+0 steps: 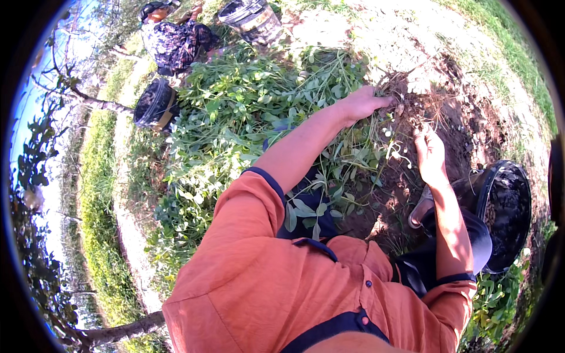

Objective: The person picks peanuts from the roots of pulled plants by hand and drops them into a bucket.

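Observation:
My left hand [364, 106] grips a bunch of pulled-up peanut plants by the stems near their base. Their tangled, soil-covered roots [404, 99] point away from me, with a few pale pods among them. Just below this tangle, my right hand [429, 152] has its thumb and fingers pinched at the root edge; whatever small piece lies between them is hard to make out. Leafy stems [348, 165] hang from the bunch toward my lap. Beside my right leg a black bucket [507, 220] is tilted, with several peanut pods [489, 214] visible inside.
A large heap of green peanut plants [247, 101] spreads to my left. Beyond it another person [178, 42] sits near two dark buckets [154, 103], [251, 20]. Bare soil [459, 128] lies ahead on the right. Tree branches [101, 103] reach in from the left.

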`<state>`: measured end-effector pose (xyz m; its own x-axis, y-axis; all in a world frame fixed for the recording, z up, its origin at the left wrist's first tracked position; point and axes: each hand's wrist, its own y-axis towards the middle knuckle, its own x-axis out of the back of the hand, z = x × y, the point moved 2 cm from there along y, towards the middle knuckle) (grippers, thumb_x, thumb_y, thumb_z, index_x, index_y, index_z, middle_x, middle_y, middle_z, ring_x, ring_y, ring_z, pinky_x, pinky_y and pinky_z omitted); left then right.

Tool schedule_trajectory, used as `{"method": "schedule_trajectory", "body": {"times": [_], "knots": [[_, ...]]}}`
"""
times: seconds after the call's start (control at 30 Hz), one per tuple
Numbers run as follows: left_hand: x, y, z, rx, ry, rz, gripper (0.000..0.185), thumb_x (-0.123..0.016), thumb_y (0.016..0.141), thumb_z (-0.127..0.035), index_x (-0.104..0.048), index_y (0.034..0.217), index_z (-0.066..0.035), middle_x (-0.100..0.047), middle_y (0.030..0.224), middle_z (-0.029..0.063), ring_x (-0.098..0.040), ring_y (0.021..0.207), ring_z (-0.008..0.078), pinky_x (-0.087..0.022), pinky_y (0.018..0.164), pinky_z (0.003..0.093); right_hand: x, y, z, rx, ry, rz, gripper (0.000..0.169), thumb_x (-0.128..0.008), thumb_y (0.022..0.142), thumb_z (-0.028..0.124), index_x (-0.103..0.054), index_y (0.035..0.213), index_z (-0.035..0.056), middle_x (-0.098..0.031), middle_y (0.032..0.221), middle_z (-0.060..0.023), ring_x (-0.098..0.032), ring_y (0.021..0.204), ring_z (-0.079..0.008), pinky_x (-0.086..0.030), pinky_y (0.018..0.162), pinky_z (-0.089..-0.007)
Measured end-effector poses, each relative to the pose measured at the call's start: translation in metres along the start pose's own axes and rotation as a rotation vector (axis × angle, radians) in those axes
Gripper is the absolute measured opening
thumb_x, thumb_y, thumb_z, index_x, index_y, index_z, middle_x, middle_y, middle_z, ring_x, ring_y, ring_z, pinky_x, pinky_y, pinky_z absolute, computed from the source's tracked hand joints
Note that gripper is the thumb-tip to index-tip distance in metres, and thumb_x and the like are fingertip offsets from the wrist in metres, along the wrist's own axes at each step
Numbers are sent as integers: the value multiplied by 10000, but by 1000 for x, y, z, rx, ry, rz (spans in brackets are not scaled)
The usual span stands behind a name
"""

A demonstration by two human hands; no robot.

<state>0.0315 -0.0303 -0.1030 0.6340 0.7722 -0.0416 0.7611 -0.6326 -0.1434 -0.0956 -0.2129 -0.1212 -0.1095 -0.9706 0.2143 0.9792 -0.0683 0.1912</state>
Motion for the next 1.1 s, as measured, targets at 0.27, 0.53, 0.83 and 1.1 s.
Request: {"method": "schedule_trajectory", "body": {"times": [0.27,0.53,0.83,1.1], "knots": [[3,4,5,31,40,-18,420,-637,910,-266,-596,1122,94,-651,1016,141,-584,893,179,-462,821,348,2,1,4,28,-14,112,193,-468,1002,121,-620,942,18,-520,805,47,-404,725,-50,-364,665,-226],[8,7,7,35,104,-57,371,-616,919,-227,-594,1131,76,-652,1017,125,-593,886,169,-466,823,339,5,-1,3,121,-233,-43,178,-502,989,129,-616,958,-3,-573,754,-45,-479,700,-113,-423,668,-260],[17,1,-9,121,182,-343,465,-603,929,-312,-562,1214,53,-614,1180,153,-565,1044,215,-419,945,367,20,-12,36,56,-39,-298,341,-454,1018,234,-597,1239,17,-451,686,63,-381,631,-40,-318,577,-196],[57,1,6,26,47,-322,386,-563,960,-227,-551,1233,46,-632,1146,142,-586,1029,201,-473,889,368,204,-63,87,145,-270,-889,362,-413,1036,249,-569,1313,75,-350,691,74,-278,588,-25,-231,514,-202]]}}
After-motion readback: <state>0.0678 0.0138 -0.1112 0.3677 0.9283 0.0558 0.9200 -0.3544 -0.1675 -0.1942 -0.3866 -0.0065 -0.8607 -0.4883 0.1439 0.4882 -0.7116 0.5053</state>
